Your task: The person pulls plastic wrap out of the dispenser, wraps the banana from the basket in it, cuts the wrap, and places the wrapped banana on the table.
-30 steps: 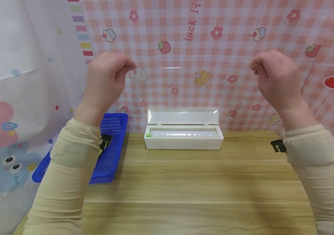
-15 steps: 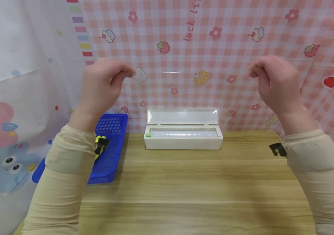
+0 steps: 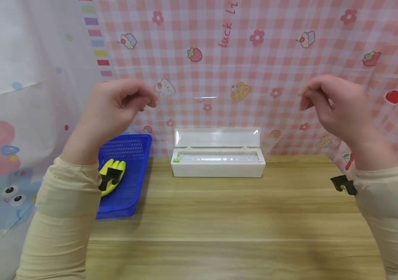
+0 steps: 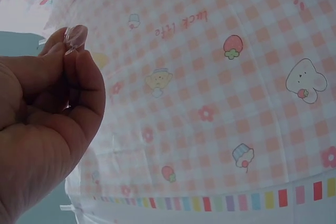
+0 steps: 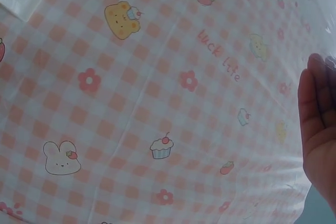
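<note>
Both hands are raised above the table with fingertips pinched, level with each other. My left hand (image 3: 114, 109) pinches a bunched edge of clear plastic wrap (image 4: 76, 38), seen plainly in the left wrist view. My right hand (image 3: 342, 109) pinches the other side; shiny film creases show near it in the right wrist view. Between the hands the sheet is almost invisible, marked by a thin glint. Below it, at the table's back, stands a white plastic wrap dispenser (image 3: 218, 170). Its clear lid (image 3: 217, 138) is raised, and a green slider (image 3: 176, 160) sits at its left end.
A blue basket (image 3: 137, 186) stands on the left with a yellow glove (image 3: 114, 167) inside, partly hidden by the left forearm and wrist mount. The wooden table (image 3: 220, 217) spreads in front. A pink checked cloth (image 3: 283, 66) hangs behind.
Both hands have lowered and moved slightly apart, the left one outward to the left. The glint between them has dropped too. More of the yellow glove shows. The dispenser has stayed put.
</note>
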A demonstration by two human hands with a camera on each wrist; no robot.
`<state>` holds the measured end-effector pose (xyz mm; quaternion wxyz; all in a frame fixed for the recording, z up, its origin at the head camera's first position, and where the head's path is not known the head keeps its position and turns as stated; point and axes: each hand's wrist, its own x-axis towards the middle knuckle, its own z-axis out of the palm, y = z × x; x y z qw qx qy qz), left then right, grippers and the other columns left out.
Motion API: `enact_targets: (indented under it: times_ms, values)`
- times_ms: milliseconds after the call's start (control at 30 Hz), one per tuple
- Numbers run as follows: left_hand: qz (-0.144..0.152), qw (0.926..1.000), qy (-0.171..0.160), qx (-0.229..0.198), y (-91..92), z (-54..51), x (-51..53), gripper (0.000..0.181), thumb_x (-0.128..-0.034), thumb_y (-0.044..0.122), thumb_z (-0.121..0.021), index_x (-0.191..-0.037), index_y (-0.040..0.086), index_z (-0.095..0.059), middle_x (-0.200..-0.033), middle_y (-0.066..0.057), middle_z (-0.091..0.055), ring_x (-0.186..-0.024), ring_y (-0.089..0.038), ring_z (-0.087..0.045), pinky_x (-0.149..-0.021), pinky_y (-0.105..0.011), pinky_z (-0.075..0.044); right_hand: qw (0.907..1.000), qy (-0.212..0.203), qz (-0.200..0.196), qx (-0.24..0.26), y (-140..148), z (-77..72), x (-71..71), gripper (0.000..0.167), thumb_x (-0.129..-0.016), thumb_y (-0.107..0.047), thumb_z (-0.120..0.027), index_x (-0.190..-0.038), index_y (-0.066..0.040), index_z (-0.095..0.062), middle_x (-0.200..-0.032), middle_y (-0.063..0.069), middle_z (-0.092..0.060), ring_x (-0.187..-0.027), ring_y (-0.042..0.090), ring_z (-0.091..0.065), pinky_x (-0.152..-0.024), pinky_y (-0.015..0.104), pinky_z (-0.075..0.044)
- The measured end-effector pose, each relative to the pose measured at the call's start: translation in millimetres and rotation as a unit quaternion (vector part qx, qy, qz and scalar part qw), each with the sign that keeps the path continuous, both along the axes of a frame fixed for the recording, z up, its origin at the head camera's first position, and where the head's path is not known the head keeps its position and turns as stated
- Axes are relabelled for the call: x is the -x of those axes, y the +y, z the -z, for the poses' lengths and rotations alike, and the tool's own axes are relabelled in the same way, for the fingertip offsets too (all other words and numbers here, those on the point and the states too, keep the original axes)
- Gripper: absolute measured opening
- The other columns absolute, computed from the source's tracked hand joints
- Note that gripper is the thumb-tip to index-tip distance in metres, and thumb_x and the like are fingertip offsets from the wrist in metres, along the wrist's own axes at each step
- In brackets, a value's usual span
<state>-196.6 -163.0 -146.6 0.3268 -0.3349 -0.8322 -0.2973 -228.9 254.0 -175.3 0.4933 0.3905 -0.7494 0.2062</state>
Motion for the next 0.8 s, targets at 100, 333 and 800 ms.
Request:
enact_targets:
  times_ms: [100, 333, 800]
  values:
    - [0.007, 0.9998, -0.02, -0.002, -1.9, 1.4, -4.5, 0.018, -0.0933, -0.009, -0.059, -0.094, 0.001, -0.074, -0.088, -0.004, -0.072, -0.078, -0.003, -0.062, -0.072, -0.017, -0.052, 0.9995, -0.019, -0.024, -0.004, 1, 1.7, -4.2, 0.013, -0.084, 0.022, -0.062, -0.087, 0.009, -0.064, -0.072, 0.012, -0.066, -0.079, -0.016, -0.052, -0.073, 0.004, -0.042]
    - [0.053, 0.9972, -0.052, -0.01, -7.0, 5.0, -11.3, 0.017, -0.0928, -0.009, -0.06, -0.093, 0.0, -0.074, -0.086, -0.005, -0.072, -0.074, -0.009, -0.063, -0.066, -0.018, -0.052, 0.9946, -0.074, -0.072, -0.014, 5, 5.5, -14.5, 0.01, -0.089, 0.019, -0.057, -0.089, 0.011, -0.063, -0.072, 0.007, -0.064, -0.074, -0.007, -0.058, -0.072, 0.008, -0.048]
    - [0.116, 0.975, -0.187, -0.032, -18.7, 14.7, -21.1, 0.014, -0.0945, -0.006, -0.06, -0.099, -0.001, -0.072, -0.087, -0.009, -0.072, -0.08, -0.017, -0.067, -0.071, -0.023, -0.057, 0.9662, -0.206, -0.154, -0.017, 15, 14.0, -30.4, 0.007, -0.093, 0.012, -0.056, -0.092, 0.013, -0.062, -0.075, 0.005, -0.066, -0.07, 0.006, -0.064, -0.068, 0.012, -0.052]
